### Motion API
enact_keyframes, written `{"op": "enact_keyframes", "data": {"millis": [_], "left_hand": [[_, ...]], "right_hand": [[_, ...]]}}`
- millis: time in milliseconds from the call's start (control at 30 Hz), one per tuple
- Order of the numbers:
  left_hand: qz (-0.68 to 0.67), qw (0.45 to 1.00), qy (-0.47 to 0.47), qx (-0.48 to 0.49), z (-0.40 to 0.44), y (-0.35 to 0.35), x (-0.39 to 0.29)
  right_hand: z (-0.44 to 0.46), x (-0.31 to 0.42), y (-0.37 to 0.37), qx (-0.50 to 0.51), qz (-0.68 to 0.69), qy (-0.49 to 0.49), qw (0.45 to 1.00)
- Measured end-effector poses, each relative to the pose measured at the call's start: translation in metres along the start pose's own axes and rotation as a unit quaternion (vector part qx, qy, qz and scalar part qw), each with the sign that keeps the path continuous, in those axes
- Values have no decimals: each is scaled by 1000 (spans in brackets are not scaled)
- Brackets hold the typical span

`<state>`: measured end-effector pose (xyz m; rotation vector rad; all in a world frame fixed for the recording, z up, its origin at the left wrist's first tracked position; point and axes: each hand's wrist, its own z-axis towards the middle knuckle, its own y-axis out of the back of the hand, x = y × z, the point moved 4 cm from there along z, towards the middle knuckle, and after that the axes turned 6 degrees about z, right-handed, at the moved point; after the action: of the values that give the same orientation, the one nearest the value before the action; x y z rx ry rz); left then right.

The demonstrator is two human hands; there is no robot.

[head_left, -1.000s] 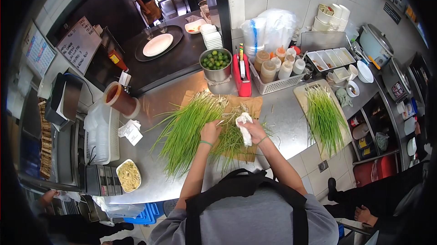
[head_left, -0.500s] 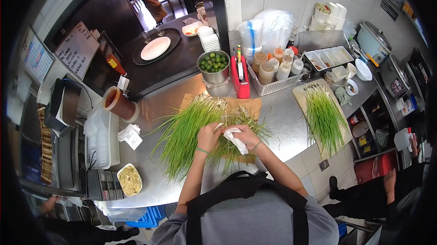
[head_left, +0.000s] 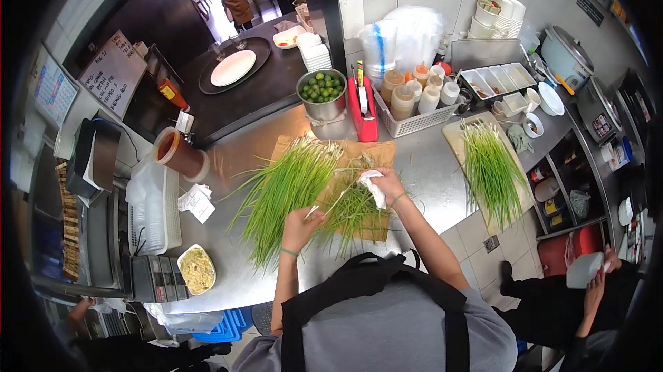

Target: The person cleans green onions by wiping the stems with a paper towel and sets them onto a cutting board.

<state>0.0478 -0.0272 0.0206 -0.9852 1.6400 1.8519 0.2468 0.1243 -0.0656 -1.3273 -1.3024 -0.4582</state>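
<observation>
A thick pile of thin spring onions point(head_left: 293, 182) lies on brown paper point(head_left: 380, 230), white ends pointing away from me. To its right is a looser heap of thin green trimmings point(head_left: 356, 203). My left hand point(head_left: 299, 228) is closed on a spring onion, its white tip point(head_left: 312, 211) sticking out past the fingers at the pile's near edge. Above the trimmings, my right hand point(head_left: 390, 187) grips a crumpled white paper towel point(head_left: 373, 189). A pale strand stretches between the hands; which one holds it I cannot tell.
More spring onions point(head_left: 492, 172) lie on a cutting board point(head_left: 501, 223) at right. Behind stand a pot of green citrus point(head_left: 323, 104), a red tape dispenser point(head_left: 364, 113) and a basket of sauce bottles point(head_left: 414, 116). A food tub point(head_left: 197, 270) sits left. A co-worker point(head_left: 573, 296) stands at right.
My hands have moved apart: the left toward me and to the left, the right away and slightly right with the paper towel. The co-worker at right now holds a white container.
</observation>
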Motion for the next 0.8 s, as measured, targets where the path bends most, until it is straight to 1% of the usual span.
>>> {"op": "enact_keyframes", "data": {"millis": [33, 100, 200, 233, 267, 333, 367, 433, 467, 567, 667, 700, 800], "left_hand": [[-1, 1000, -5, -9, -2, 3, 1], [-2, 1000, 21, 10, -7, 12, -5], [-21, 997, 61, 30, -8, 25, -18], [-31, 996, 76, 36, -7, 27, -20], [-89, 993, 69, 34, -3, 25, -19], [-204, 977, 52, 29, 5, 18, -17], [-195, 980, 28, 18, 9, 18, -20], [-178, 984, -19, -3, 15, 19, -27], [-188, 982, -8, 2, 17, 19, -30], [-210, 977, 23, 15, 21, 21, -39], [-209, 977, 42, 17, 26, 25, -42], [-209, 976, 49, 18, 27, 28, -45], [-214, 975, 64, 16, 32, 31, -41]], "right_hand": [[1, 0, 3, -6, -15, 0, 1000], [6, -2, 9, -15, -28, 9, 999], [-1, 5, 1, 40, -181, 14, 983], [-3, 11, -7, 94, -281, 123, 947], [-6, 12, -9, 83, -355, 158, 918], [-23, 32, -29, 56, -494, 224, 838], [-23, 34, -31, 69, -498, 237, 831], [-22, 38, -32, 76, -393, 174, 900], [-21, 38, -31, 79, -337, 141, 928], [-20, 32, -27, 51, -429, 186, 882], [-24, 23, -34, 59, -596, 171, 782], [-35, 33, -43, 71, -617, 118, 775], [-50, 51, -53, 39, -599, 135, 789]]}}
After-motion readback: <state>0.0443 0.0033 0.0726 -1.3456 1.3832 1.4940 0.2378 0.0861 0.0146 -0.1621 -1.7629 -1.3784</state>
